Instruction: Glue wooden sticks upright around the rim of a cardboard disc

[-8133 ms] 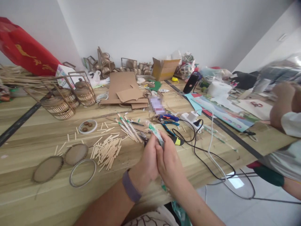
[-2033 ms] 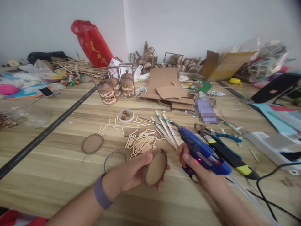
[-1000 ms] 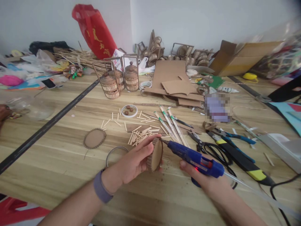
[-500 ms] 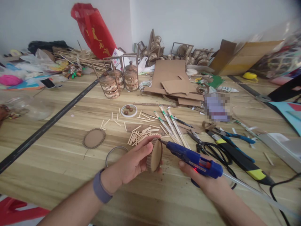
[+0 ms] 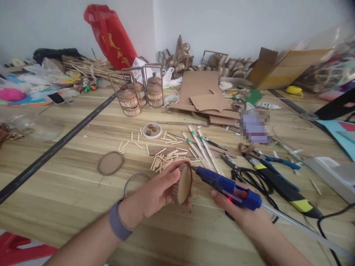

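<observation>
My left hand (image 5: 158,194) is closed around a round cardboard disc (image 5: 185,184) with a corrugated rim, held on edge above the table. In my right hand (image 5: 238,210) is a blue hot glue gun (image 5: 227,186), its red light lit and a long glue stick trailing from the back. The gun's nozzle meets, or nearly meets, the disc's upper rim. Beyond my left hand lies a heap of short wooden sticks (image 5: 169,159). A second corrugated-edged disc (image 5: 111,163) lies flat to the left, and a ring (image 5: 135,179) is partly hidden behind my left wrist.
Scissors (image 5: 249,177), pliers (image 5: 277,159) and a black-yellow cutter (image 5: 288,192) lie at right. Bundled sticks (image 5: 199,147) and a tape roll (image 5: 152,130) holding brown beads are ahead. Small lidded baskets (image 5: 130,101) and cardboard sheets (image 5: 199,85) stand or lie farther back.
Almost nothing differs. The disc has turned very slightly in my left hand, and the glue gun has shifted a touch while its nozzle stays by the rim.
</observation>
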A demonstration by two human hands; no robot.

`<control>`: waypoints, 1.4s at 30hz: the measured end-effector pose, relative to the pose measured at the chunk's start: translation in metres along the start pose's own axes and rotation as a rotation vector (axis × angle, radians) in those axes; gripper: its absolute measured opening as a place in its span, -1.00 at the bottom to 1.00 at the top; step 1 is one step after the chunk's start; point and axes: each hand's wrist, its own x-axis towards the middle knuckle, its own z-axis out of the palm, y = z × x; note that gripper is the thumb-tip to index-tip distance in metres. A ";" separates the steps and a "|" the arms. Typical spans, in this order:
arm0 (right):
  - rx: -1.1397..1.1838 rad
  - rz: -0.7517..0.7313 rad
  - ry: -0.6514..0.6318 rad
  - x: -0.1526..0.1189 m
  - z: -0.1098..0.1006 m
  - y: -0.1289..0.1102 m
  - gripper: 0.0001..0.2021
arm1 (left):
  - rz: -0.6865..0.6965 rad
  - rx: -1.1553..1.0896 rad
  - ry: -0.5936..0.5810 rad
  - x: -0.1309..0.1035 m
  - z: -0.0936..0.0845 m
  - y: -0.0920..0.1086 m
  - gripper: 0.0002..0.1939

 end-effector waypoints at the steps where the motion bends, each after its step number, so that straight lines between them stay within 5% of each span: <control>1: -0.005 0.001 -0.006 0.000 0.000 -0.001 -0.74 | -0.002 0.001 0.000 0.000 0.000 0.000 -0.47; 42: -0.271 -0.227 -0.073 0.002 -0.005 0.009 -0.77 | -0.042 -0.004 0.022 0.000 0.000 -0.001 -0.49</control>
